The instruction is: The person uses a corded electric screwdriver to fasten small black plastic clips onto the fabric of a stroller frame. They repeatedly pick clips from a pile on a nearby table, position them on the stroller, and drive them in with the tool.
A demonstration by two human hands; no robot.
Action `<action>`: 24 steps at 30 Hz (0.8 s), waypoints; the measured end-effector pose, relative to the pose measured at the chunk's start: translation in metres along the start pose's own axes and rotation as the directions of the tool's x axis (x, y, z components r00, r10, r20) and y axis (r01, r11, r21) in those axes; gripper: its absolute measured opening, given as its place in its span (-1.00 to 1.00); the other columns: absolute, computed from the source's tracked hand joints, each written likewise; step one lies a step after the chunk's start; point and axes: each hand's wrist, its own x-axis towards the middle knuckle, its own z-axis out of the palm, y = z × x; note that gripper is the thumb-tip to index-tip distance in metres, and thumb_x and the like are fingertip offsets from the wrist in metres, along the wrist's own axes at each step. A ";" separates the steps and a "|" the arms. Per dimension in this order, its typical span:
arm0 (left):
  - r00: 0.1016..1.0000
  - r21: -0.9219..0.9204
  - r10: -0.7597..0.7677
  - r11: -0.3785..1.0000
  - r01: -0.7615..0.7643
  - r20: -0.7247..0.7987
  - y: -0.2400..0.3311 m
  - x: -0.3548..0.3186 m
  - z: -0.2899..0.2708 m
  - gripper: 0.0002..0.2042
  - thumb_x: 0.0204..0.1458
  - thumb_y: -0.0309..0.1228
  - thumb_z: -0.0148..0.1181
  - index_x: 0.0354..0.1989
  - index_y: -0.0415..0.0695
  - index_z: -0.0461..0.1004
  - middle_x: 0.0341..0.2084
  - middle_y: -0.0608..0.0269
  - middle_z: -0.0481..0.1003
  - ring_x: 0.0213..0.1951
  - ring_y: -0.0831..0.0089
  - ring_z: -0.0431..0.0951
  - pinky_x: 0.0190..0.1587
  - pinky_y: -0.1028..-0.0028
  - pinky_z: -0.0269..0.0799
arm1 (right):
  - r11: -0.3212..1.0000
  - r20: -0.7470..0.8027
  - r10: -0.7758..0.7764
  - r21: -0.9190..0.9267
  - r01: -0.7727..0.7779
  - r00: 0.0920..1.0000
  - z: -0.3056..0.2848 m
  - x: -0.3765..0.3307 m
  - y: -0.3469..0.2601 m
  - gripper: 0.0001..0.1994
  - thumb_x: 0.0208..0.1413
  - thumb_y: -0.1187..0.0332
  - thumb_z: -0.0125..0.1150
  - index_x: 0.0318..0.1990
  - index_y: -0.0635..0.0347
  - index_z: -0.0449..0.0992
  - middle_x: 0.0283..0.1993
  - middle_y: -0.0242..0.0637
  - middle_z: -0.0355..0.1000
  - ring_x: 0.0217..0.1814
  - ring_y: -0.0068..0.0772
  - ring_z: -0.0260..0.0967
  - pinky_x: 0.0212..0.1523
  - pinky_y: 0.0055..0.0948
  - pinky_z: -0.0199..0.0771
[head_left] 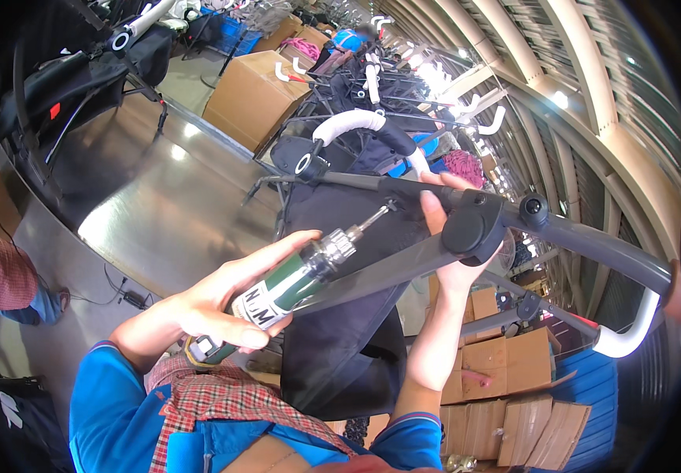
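While a metal worktable (159, 213) fills the left of the frame, the left hand (226, 303) sits at lower centre with its fingers (265, 256) wrapped tight around a green-bodied powered screwdriver (293, 284). The tool's long axis runs from lower left to upper right, and its slim bit (376, 217) ends just short of, or barely touching, the dark frame tube (388, 272) near the black fabric seat (340, 315); I cannot tell which.

Moving rightward, the right hand (451, 236) rises from the lower edge at centre right, its fingers curled around the grey plastic hinge joint (474, 229), thumb pressed on the near side. The bit tip thus lies just left of and slightly above those fingers, pointing toward them, so the left hand is the nearer one to the fastening spot.

Further right, the curved grey handlebar (593, 248) sweeps down to a white grip (632, 335). Cardboard boxes (506, 394) stack below at lower right, and more folded frames (372, 87) crowd the upper centre.
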 end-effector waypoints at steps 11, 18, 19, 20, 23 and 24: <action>0.995 0.290 0.082 0.952 -0.097 0.063 -0.003 0.027 0.001 0.11 -0.18 -0.28 0.47 0.46 -0.22 -0.25 -0.31 0.22 0.46 -0.40 0.54 0.47 -0.30 0.51 0.40 | 0.989 0.170 -0.025 0.145 0.001 0.985 -0.022 -0.003 0.003 -0.63 0.02 0.73 0.13 0.04 0.52 0.41 0.00 0.20 0.47 0.08 -0.02 0.47 0.15 -0.15 0.44; 0.988 0.394 0.125 0.907 -0.150 0.088 -0.007 0.033 -0.002 0.09 -0.16 -0.35 0.47 0.46 -0.21 -0.24 -0.28 0.27 0.46 -0.34 0.58 0.47 -0.25 0.53 0.41 | 0.998 0.144 0.050 0.034 -0.056 0.988 -0.021 -0.009 0.007 -0.63 0.06 0.70 0.10 0.07 0.51 0.38 0.03 0.19 0.46 0.11 -0.07 0.45 0.17 -0.15 0.41; 0.987 0.421 0.134 0.893 -0.158 0.087 -0.007 0.032 0.000 0.09 -0.16 -0.36 0.47 0.46 -0.21 -0.24 -0.27 0.28 0.46 -0.34 0.58 0.47 -0.24 0.53 0.41 | 0.997 0.139 0.043 0.057 -0.051 0.989 -0.020 -0.009 0.008 -0.63 0.06 0.70 0.10 0.07 0.50 0.38 0.03 0.18 0.47 0.11 -0.09 0.45 0.17 -0.16 0.41; 0.984 0.468 0.155 0.865 -0.180 0.093 -0.008 0.031 0.000 0.08 -0.15 -0.37 0.47 0.46 -0.21 -0.24 -0.27 0.28 0.46 -0.33 0.59 0.47 -0.23 0.54 0.41 | 0.996 0.133 0.036 0.080 -0.047 0.990 -0.019 -0.009 0.010 -0.62 0.05 0.71 0.10 0.08 0.50 0.38 0.03 0.16 0.47 0.10 -0.10 0.46 0.17 -0.17 0.40; 0.981 0.513 0.173 0.837 -0.192 0.085 -0.007 0.030 0.000 0.07 -0.15 -0.37 0.46 0.46 -0.22 -0.23 -0.25 0.28 0.47 -0.32 0.59 0.48 -0.21 0.54 0.41 | 0.998 0.129 0.035 0.053 -0.042 0.991 -0.017 -0.009 0.010 -0.61 0.03 0.72 0.10 0.08 0.49 0.37 0.01 0.14 0.48 0.09 -0.12 0.46 0.17 -0.17 0.40; 0.979 0.519 0.185 0.830 -0.205 0.090 -0.007 0.029 -0.002 0.07 -0.15 -0.37 0.46 0.46 -0.22 -0.23 -0.25 0.27 0.47 -0.32 0.59 0.48 -0.21 0.54 0.42 | 0.999 0.130 0.036 0.026 -0.040 0.991 -0.016 -0.008 0.009 -0.61 0.03 0.72 0.10 0.08 0.49 0.37 0.01 0.13 0.49 0.09 -0.13 0.46 0.17 -0.18 0.40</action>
